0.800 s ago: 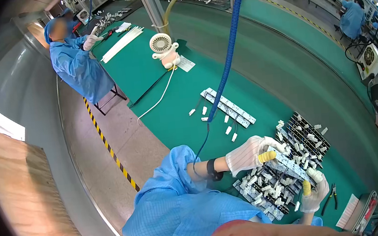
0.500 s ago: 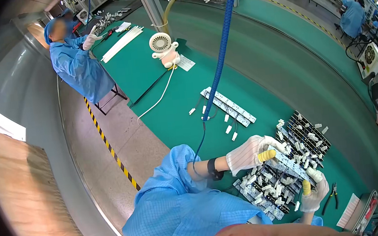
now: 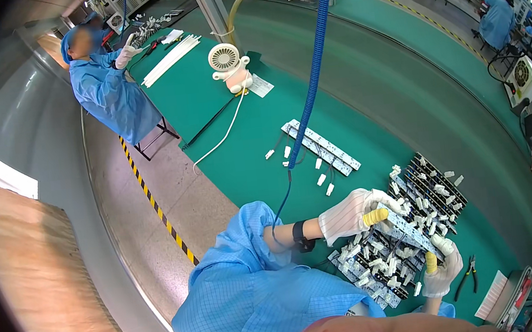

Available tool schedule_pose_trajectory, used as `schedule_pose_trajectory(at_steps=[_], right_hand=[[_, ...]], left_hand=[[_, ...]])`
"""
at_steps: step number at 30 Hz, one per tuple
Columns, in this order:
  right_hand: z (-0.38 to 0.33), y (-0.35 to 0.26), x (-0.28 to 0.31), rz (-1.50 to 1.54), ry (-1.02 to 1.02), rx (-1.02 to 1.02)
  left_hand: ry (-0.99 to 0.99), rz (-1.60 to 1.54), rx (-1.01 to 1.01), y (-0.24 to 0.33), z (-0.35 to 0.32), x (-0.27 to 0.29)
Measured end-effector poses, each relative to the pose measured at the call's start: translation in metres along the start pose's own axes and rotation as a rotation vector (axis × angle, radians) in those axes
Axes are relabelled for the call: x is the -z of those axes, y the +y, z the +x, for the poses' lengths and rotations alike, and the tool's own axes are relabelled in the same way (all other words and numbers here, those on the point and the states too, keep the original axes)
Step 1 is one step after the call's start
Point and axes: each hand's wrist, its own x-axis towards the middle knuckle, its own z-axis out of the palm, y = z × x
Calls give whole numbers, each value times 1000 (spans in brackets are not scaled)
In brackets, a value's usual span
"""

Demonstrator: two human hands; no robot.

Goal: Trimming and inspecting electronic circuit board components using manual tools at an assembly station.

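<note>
While bent inward, left hand [image 3: 349,214] and right hand [image 3: 442,270] (both gloved) pinching strip [image 3: 409,232] ends.

Left hand [image 3: 352,214], right hand [image 3: 442,270] gripping

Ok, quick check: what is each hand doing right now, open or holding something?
Left hand: closed on one end of the long white strip.
Right hand: closed on the strip's other end.

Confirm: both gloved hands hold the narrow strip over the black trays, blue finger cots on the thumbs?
Not quite. The head view shows yellow finger cots, not blue. The left hand and right hand hold the narrow strip by its ends over the black trays.
</note>
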Motion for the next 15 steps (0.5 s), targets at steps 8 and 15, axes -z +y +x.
schedule_pose_trajectory(at_steps=[8,15], right_hand=[[-3,0,-3,-7,1,-1],[0,4,1,118,97,21]], left_hand=[[177,279,-257,-4,6,16],[-40,861,-98,24,19,67]])
